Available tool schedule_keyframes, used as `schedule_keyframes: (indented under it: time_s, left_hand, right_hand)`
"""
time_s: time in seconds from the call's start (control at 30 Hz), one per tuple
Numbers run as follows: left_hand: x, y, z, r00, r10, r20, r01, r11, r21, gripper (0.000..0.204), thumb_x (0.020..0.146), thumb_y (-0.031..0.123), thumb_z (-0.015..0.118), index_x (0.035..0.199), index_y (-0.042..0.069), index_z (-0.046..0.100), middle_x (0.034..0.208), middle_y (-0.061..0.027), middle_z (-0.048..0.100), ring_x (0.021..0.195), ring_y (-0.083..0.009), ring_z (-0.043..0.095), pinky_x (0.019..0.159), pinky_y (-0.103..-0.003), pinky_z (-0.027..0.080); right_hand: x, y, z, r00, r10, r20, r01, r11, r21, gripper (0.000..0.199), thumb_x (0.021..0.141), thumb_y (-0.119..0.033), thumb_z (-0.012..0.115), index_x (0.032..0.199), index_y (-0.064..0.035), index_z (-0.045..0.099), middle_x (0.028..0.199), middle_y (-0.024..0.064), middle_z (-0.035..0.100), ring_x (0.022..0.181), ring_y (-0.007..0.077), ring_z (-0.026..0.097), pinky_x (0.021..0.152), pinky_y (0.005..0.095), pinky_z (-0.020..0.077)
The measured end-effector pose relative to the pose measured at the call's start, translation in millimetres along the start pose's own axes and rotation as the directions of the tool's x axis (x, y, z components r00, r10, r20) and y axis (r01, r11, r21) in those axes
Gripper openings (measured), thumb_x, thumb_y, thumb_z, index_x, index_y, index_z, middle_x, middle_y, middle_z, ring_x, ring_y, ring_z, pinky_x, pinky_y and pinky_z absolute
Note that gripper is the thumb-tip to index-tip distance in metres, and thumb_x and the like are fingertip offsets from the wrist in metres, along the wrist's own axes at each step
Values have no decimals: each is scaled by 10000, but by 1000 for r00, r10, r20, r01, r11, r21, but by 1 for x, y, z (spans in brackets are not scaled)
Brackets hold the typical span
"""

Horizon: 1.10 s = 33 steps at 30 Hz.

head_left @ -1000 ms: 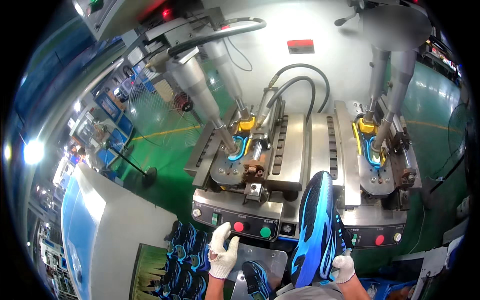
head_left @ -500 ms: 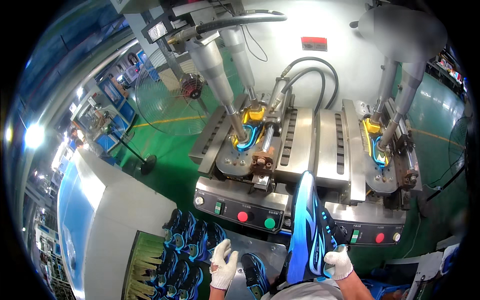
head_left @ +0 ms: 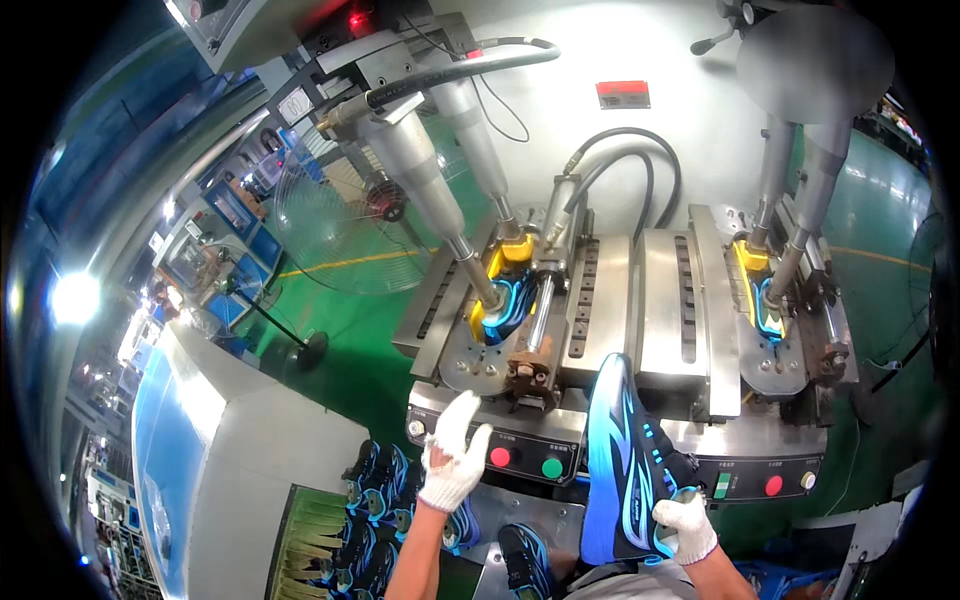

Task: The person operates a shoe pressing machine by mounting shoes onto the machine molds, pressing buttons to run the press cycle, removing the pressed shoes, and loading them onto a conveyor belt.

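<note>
My right hand (head_left: 686, 526), in a white knit glove, grips a black and blue sneaker (head_left: 622, 470) by its heel end. The sneaker is tilted up, its toe pointing away from me and its blue sole side turned left. Raised in front of the left control panel (head_left: 490, 440) is my gloved left hand (head_left: 456, 455), fingers stretched and thumb apart, with nothing in it. I cannot tell whether it touches the panel. Another sneaker (head_left: 524, 560) lies on the metal table between my forearms. Blue and black shoes sit under the rods of the left press (head_left: 510, 300) and the right press (head_left: 765, 300).
Several more sneakers (head_left: 365, 510) stand at the lower left, beside a rack with pale green strips (head_left: 305, 535). A white machine housing (head_left: 255, 450) rises left of them. Red and green buttons mark the right control panel (head_left: 745, 482). Behind the left press stands a large fan (head_left: 350, 215).
My left hand has moved up and forward from beside the table sneakers to the left control panel. The right hand still holds its sneaker. The view has shifted slightly.
</note>
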<state>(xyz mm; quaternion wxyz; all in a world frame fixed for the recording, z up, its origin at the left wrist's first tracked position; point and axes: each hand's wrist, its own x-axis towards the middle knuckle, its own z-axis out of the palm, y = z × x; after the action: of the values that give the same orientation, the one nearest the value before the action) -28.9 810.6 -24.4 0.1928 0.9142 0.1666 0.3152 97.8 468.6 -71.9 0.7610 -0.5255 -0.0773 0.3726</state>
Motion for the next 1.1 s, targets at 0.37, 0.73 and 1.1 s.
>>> schedule_keyframes:
  time_s: [0.37,0.73,1.1]
  left_hand:
    - [131,-87,85,979,-27,200,12,997,76,492,974,230,626,1444,96,570,1459,-279,537,1333,-437,535,1113,-460,441]
    - [238,-127,203,904,-364,225,297,912,284,895,826,372,789,1549,85,346,1379,-338,494,1193,-492,594,999,-535,503]
    - [239,-72,73,928,-344,146,314,929,196,684,785,323,787,1380,109,527,1320,-209,579,1228,-411,590,1043,-517,475]
  right_hand:
    - [11,-41,27,989,143,28,-143,927,347,560,825,-21,643,1362,95,535,1136,181,707,894,250,728,815,383,636]
    - [2,-57,8,867,480,-131,-465,876,129,138,830,-2,738,954,-47,699,665,33,620,509,139,573,425,302,428]
    - [29,-48,24,886,309,-344,-357,931,-83,156,866,-13,758,796,-103,652,672,-28,599,513,83,532,456,252,397]
